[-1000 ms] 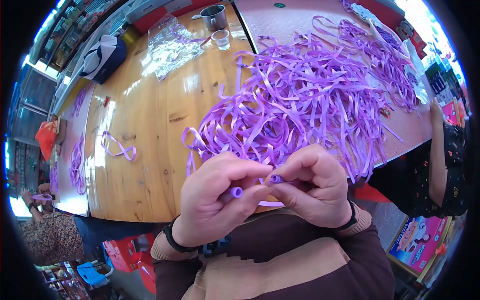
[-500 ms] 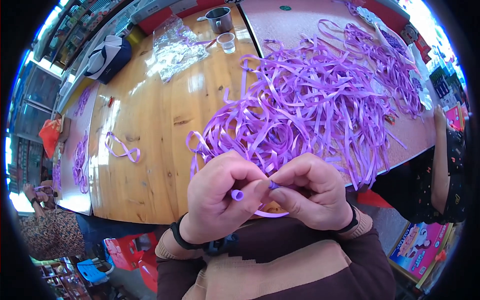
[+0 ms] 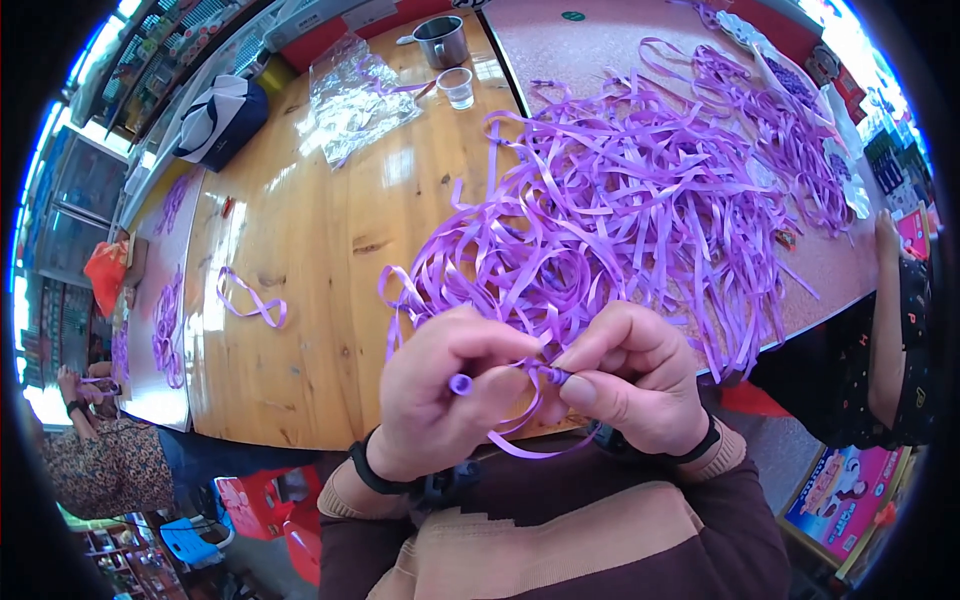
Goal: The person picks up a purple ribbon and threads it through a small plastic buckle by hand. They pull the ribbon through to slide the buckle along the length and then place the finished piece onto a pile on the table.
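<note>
Just past the table's near edge, my two hands work close together. My left hand [image 3: 440,400] is closed around a slim purple tube [image 3: 460,384], whose hollow end pokes out between the fingers. Its thumb and forefinger are at a purple ribbon [image 3: 520,452], which hangs in a loop below the hands. My right hand [image 3: 640,385] pinches the ribbon at a small, dark purple bunched part [image 3: 556,376]; whether that is a knot or a separate piece I cannot tell. Right beyond my hands lies a large tangled heap of purple ribbons [image 3: 620,210].
On the wooden table [image 3: 320,370] are a lone ribbon loop [image 3: 262,308], a clear plastic bag [image 3: 350,105], a metal mug [image 3: 441,42], a clear plastic cup [image 3: 456,90] and a navy-and-white bag [image 3: 222,120]. Other people sit at left [image 3: 110,470] and right [image 3: 885,350].
The fingertips have drawn slightly apart, and the ribbon and its bunched part now show between them. The loop below hangs lower and wider. The view has shifted slightly.
</note>
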Demonstrator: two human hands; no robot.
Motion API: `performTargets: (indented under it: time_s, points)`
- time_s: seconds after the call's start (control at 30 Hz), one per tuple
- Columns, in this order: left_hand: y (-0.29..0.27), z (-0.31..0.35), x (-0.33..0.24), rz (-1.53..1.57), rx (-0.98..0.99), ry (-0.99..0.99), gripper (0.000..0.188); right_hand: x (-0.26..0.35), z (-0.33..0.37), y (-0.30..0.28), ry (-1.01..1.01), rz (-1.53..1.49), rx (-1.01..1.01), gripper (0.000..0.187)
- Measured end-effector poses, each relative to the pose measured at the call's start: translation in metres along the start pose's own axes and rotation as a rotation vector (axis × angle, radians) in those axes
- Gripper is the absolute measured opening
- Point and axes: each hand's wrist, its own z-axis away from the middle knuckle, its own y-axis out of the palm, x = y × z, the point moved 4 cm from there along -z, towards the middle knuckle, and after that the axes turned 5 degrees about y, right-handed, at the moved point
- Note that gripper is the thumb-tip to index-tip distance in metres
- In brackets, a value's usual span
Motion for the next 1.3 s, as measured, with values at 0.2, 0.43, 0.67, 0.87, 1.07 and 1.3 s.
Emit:
performTargets:
  time_s: [0.2, 0.43, 0.67, 0.87, 1.07, 1.3]
  points:
    - [-0.021, 0.018, 0.026, 0.731, -0.341, -0.372, 0.024, 0.006, 0.005, -0.012, 0.018, 0.015, -0.088, 0.013]
    - [-0.131, 0.105, 0.039, 0.704, -0.778, -0.279, 0.017, 0.012, 0.002, -0.034, -0.196, -0.003, -0.159, 0.019]
    - [-0.161, 0.121, 0.011, 0.856, -0.911, -0.076, 0.017, 0.054, 0.068, -0.227, -0.313, -0.559, -0.424, 0.029]
    - [-0.124, 0.124, -0.021, 0.665, -0.776, -0.125, 0.021, 0.055, 0.092, -0.296, -0.163, -0.729, -0.391, 0.031]
    - [-0.123, 0.125, -0.032, 0.438, -0.633, -0.119, 0.027, 0.066, 0.112, -0.353, -0.130, -0.647, -0.484, 0.029]
    - [-0.124, 0.135, -0.032, 0.587, -0.584, -0.170, 0.026, 0.061, 0.090, -0.267, -0.155, -0.290, -0.939, 0.027]
